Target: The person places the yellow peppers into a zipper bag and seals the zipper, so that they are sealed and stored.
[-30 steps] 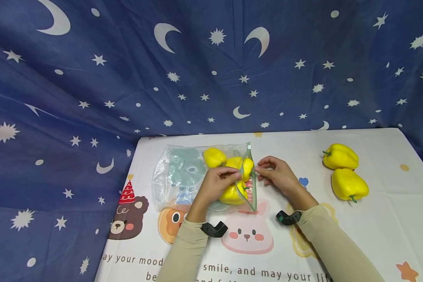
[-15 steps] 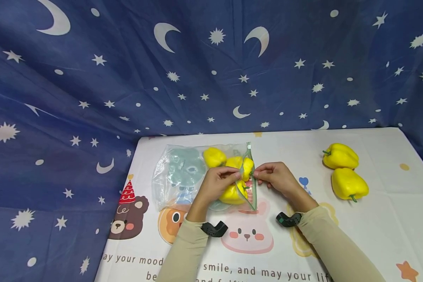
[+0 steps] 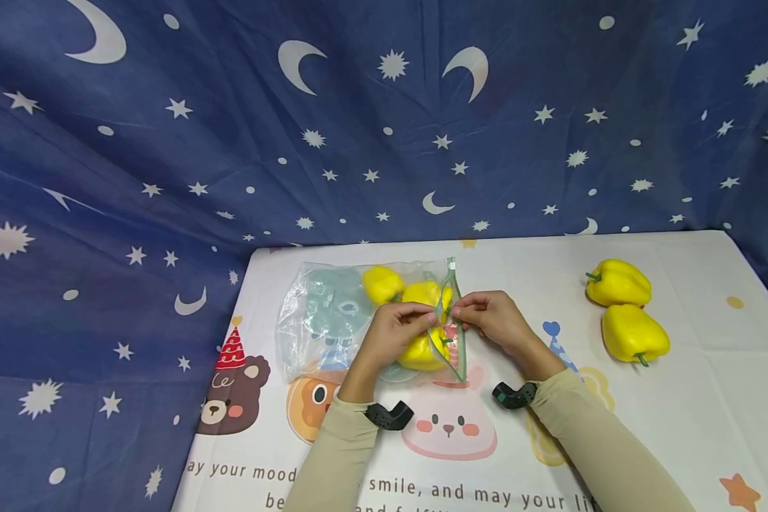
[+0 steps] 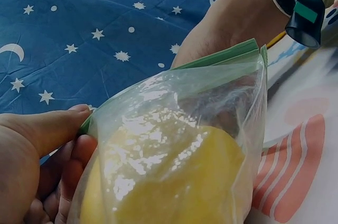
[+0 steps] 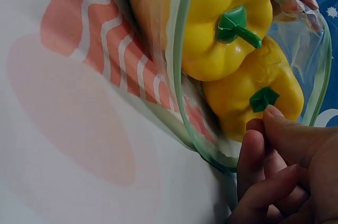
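A clear zip-lock bag (image 3: 294, 320) with a green zip rim lies on its side, its mouth toward the right. Several yellow bell peppers (image 3: 382, 284) are inside it. My left hand (image 3: 393, 331) pinches the upper lip of the mouth and lifts it; in the left wrist view the green rim (image 4: 222, 57) runs away from the thumb. At the mouth, my right hand (image 3: 494, 320) pinches the green stem of a bell pepper (image 5: 282, 78) between thumb and finger. Another bell pepper (image 5: 232, 2) sits beside it in the mouth, stem facing outward.
Two more yellow bell peppers (image 3: 617, 283) lie close together at the right of the table. The white tablecloth (image 3: 704, 398) has cartoon animals and lettering. A dark blue curtain (image 3: 371, 192) with moons and stars stands behind and to the left.
The right hand has moved left to the bag's mouth, taken the pepper's stem and pushed that pepper deeper, shifting the upper pepper slightly left. The left hand has kept its place.
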{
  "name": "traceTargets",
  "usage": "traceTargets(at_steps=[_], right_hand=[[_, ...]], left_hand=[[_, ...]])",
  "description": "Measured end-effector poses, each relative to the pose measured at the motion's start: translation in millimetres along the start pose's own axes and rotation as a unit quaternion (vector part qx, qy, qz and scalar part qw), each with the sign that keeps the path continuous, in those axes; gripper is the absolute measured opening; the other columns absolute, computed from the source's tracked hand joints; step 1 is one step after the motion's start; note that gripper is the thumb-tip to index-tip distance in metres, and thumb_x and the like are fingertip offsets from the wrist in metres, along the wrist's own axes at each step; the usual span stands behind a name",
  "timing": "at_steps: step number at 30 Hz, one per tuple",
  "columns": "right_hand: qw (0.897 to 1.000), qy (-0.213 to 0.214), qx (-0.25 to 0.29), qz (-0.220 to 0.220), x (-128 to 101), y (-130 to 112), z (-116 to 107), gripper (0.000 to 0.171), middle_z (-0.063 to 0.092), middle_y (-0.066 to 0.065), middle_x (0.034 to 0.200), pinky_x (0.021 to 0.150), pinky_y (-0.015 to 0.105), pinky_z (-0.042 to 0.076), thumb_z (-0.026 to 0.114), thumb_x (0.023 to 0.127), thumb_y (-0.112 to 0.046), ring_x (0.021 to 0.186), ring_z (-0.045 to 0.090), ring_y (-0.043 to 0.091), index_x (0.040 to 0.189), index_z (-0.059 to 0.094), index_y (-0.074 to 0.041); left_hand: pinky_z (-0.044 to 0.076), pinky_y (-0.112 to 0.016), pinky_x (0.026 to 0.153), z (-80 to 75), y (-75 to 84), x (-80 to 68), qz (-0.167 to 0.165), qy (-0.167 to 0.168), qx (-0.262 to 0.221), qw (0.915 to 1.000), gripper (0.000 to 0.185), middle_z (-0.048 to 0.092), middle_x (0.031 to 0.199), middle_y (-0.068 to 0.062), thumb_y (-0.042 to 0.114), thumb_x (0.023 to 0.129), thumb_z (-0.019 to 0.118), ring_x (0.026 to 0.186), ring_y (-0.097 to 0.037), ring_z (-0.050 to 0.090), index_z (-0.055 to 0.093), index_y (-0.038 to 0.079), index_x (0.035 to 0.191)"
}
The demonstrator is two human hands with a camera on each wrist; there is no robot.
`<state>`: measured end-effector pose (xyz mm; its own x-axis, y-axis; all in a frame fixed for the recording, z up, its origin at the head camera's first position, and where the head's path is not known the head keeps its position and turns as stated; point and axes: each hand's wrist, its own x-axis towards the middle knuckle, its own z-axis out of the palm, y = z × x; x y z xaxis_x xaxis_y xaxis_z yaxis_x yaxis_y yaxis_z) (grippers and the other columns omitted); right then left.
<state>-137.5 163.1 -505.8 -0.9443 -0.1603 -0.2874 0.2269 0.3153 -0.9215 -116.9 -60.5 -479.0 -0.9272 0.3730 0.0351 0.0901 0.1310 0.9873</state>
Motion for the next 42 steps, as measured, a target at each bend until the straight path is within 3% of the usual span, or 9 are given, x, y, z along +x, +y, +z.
traceTargets(at_steps=[7, 15, 22, 28, 35, 39, 42], right_hand=[[1.0, 0.001, 0.002, 0.0, -1, -1, -2, 0.022, 0.066, 0.015, 0.074, 0.043, 0.023, 0.038, 0.072, 0.083, -0.031, 0.053, 0.049, 0.016, 0.092, 0.07, -0.012], [1.0, 0.007, -0.022, -0.016, -11, -5, -23, 0.026, 0.066, 0.019, 0.076, 0.044, 0.025, 0.039, 0.073, 0.082, -0.033, 0.059, 0.052, 0.026, 0.095, 0.071, -0.011], [0.997, -0.001, -0.074, -0.017, -25, -16, -58, 0.033, 0.069, 0.017, 0.09, 0.054, 0.033, 0.047, 0.071, 0.081, -0.042, 0.077, 0.056, 0.036, 0.098, 0.07, -0.013], [0.993, 0.006, -0.118, -0.025, -40, -28, -93, 0.036, 0.069, 0.016, 0.095, 0.061, 0.037, 0.052, 0.07, 0.081, -0.043, 0.079, 0.057, 0.038, 0.1, 0.07, -0.012], [0.978, 0.035, -0.206, -0.021, -59, -42, -131, 0.04, 0.07, 0.005, 0.097, 0.072, 0.029, 0.05, 0.07, 0.077, -0.051, 0.087, 0.059, 0.024, 0.1, 0.072, -0.018], [0.963, 0.056, -0.262, -0.028, -69, -44, -152, 0.039, 0.069, -0.001, 0.096, 0.071, 0.025, 0.048, 0.069, 0.076, -0.055, 0.088, 0.058, 0.018, 0.099, 0.072, -0.024], [0.951, 0.055, -0.302, -0.023, -74, -41, -166, 0.042, 0.068, -0.001, 0.098, 0.076, 0.03, 0.046, 0.067, 0.076, -0.058, 0.092, 0.057, 0.019, 0.101, 0.072, -0.024]], left_hand=[[0.055, -0.028, 0.069, -1.0, 23.6, -4.6, 0.006, -0.007, -0.005, 0.9999, 0.02, 0.072, 0.09, -0.013, 0.014, 0.089, 0.065, 0.074, -0.014, 0.064, 0.07, 0.0, 0.102], [0.055, -0.029, 0.069, 0.3, -2.7, 0.8, -0.004, 0.003, -0.006, 1.0, 0.023, 0.072, 0.088, -0.005, 0.026, 0.087, 0.068, 0.072, -0.01, 0.063, 0.072, 0.008, 0.101], [0.055, -0.029, 0.068, 0.4, -2.6, 0.0, 0.002, 0.005, -0.01, 0.9999, 0.026, 0.072, 0.088, -0.004, 0.033, 0.085, 0.068, 0.072, -0.015, 0.062, 0.073, 0.012, 0.1], [0.055, -0.03, 0.069, 0.0, -2.2, -0.1, -0.005, 0.001, -0.016, 0.9999, 0.025, 0.072, 0.089, -0.004, 0.031, 0.086, 0.068, 0.073, -0.015, 0.063, 0.072, 0.01, 0.1], [0.055, -0.028, 0.07, -0.2, -2.6, 0.5, -0.012, -0.004, -0.016, 0.9998, 0.021, 0.072, 0.092, -0.011, 0.02, 0.088, 0.066, 0.074, -0.011, 0.063, 0.071, 0.005, 0.103], [0.055, -0.029, 0.069, 0.1, -3.1, 1.1, -0.014, -0.003, -0.015, 0.9998, 0.02, 0.072, 0.091, -0.012, 0.017, 0.088, 0.066, 0.073, -0.012, 0.063, 0.071, 0.004, 0.102], [0.055, -0.027, 0.069, 0.3, -2.7, 0.5, -0.018, 0.002, -0.015, 0.9997, 0.019, 0.072, 0.09, -0.007, 0.021, 0.087, 0.067, 0.073, -0.012, 0.063, 0.072, 0.008, 0.101]])
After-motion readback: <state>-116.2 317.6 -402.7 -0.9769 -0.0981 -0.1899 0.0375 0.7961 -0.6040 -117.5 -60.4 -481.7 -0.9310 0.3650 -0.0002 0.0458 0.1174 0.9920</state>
